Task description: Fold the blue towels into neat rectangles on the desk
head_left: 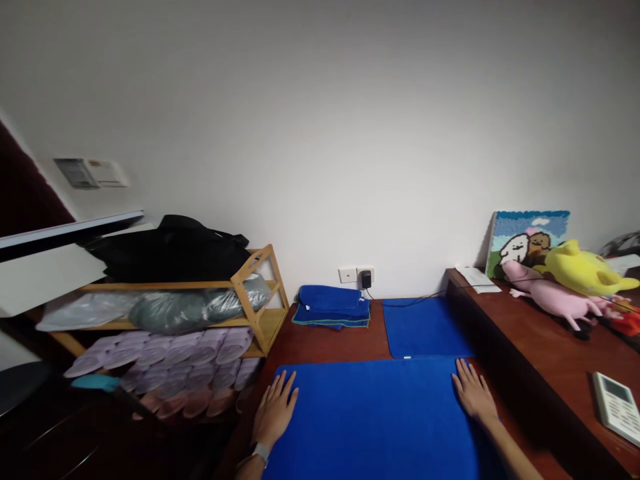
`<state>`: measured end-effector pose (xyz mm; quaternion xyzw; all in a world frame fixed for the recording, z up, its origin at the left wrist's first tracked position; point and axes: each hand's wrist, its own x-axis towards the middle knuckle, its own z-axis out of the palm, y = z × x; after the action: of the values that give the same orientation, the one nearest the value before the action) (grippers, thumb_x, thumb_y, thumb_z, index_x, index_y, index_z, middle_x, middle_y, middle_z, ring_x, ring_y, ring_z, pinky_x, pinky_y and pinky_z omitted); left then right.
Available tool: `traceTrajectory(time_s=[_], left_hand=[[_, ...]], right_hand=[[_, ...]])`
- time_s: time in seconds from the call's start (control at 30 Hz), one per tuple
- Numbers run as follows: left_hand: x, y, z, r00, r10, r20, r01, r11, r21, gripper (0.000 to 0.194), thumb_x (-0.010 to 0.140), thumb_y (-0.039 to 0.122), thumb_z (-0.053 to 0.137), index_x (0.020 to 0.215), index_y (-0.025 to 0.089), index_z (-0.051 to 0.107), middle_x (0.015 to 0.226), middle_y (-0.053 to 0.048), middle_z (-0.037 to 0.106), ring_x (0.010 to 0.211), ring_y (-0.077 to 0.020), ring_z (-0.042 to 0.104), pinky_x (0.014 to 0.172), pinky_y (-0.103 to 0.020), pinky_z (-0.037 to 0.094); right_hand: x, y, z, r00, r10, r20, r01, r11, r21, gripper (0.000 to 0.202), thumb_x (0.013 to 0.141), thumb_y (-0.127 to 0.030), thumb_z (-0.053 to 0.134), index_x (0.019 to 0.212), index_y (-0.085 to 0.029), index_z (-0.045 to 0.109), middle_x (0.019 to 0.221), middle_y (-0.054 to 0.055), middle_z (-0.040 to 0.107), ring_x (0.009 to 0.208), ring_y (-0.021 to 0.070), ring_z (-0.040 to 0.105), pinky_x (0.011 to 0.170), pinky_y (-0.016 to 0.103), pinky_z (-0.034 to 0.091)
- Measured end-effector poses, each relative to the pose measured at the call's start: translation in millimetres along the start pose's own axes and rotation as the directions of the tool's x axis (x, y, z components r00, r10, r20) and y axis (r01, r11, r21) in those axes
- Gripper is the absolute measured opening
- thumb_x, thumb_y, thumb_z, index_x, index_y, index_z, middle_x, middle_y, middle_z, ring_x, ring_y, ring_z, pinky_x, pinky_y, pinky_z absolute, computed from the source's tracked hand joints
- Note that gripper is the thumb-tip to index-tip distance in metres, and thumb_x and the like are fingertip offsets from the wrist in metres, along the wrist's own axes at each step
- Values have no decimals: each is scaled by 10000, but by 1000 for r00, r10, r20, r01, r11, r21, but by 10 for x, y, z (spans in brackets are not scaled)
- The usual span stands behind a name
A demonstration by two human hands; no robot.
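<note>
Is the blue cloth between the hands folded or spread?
Spread flat: the blue cloth lies smooth, the left hand and right hand at its side edges; hidden layers, cannot tell.

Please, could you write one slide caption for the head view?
Left hand and right hand rest at opposite edges of a flat blue cloth; folded cloths lie behind, near the wall.

person's left hand (276,408): flat at large blue cloth's (375,420) left edge | right hand (475,393): flat at its right edge | beyond: folded cloths (333,303)
</note>
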<state>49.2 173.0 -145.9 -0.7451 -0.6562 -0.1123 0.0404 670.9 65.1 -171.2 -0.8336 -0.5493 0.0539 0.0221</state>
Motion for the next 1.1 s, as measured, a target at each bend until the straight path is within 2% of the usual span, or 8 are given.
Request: traceTrajectory(time_s=[0.23, 0.33, 0.43, 0.5, 0.63, 0.73, 0.87, 1.1], left_hand=[[38, 8, -163, 999, 26, -40, -25, 1000, 17, 526, 1028, 412, 362, 1465, 231, 592, 1548, -92, 570, 1428, -271, 517, 1182, -471, 396], [95, 4, -173, 996, 58, -73, -58, 998, 11, 521, 1024, 417, 367, 1389, 179, 653, 1540, -125, 573, 1447, -280, 497, 1231, -489, 335], [152, 7, -136, 994, 81, -67, -83, 996, -16, 555, 1023, 438, 375, 1431, 150, 616, 1605, -136, 489, 1510, -279, 416, 1266, -493, 284], [172, 11, -98, 997, 71, -44, -72, 996, -45, 581, 1019, 454, 392, 1504, 173, 544, 1638, -125, 437, 1529, -278, 384, 1267, -501, 283], [176, 11, -37, 999, 39, 5, -39, 996, -76, 601, 1026, 471, 384, 1566, 219, 461, 1669, -102, 381, 1542, -270, 358, 1265, -498, 288], [182, 1, -15, 999, 34, 17, -33, 997, -65, 603, 1032, 474, 367, 1578, 228, 440, 1679, -97, 362, 1553, -263, 335, 1270, -489, 276], [207, -17, 13, 999, 28, 18, -27, 998, -59, 598, 1032, 473, 365, 1573, 233, 450, 1681, -93, 361, 1552, -259, 337, 1272, -484, 272], [230, -42, 47, 999, 43, 3, -43, 997, -60, 611, 1026, 472, 367, 1572, 211, 452, 1675, -113, 371, 1544, -277, 353, 1271, -491, 273]], right_hand=[[-14, 86, -34, 999, 42, 1, -42, 998, -57, 725, 1004, -476, 149, 1656, -171, 234, 1717, 41, 236, 1589, 254, 202, 1283, 516, 172], [-39, -67, -168, 998, 65, -28, -67, 995, -70, 718, 1002, -448, 180, 1631, -128, 309, 1693, 83, 298, 1576, 287, 244, 1276, 540, 191], [-152, -629, -347, 993, -10, -121, 4, 999, -47, 695, 1013, -414, 195, 1611, -97, 356, 1677, 115, 324, 1573, 302, 251, 1278, 530, 191], [-287, -1210, -436, 975, -175, -136, 177, 984, 3, 680, 1035, -437, 182, 1621, -130, 342, 1686, 81, 305, 1584, 272, 222, 1292, 492, 167], [-591, -2382, -485, 908, -415, -61, 419, 895, 154, 670, 1056, -491, 187, 1647, -184, 262, 1705, 6, 236, 1599, 225, 158, 1309, 443, 128], [-698, -2826, -474, 872, -490, 4, 476, 849, 230, 672, 1056, -505, 216, 1649, -192, 253, 1707, 15, 219, 1598, 232, 160, 1308, 457, 127], [-650, -2572, -451, 891, -454, 29, 434, 867, 244, 682, 1054, -516, 227, 1648, -182, 256, 1707, 33, 217, 1598, 241, 159, 1307, 482, 120], [-343, -881, -332, 987, -157, 28, 155, 986, 67, 696, 1035, -514, 196, 1654, -196, 238, 1708, 18, 253, 1598, 243, 163, 1303, 473, 121]])
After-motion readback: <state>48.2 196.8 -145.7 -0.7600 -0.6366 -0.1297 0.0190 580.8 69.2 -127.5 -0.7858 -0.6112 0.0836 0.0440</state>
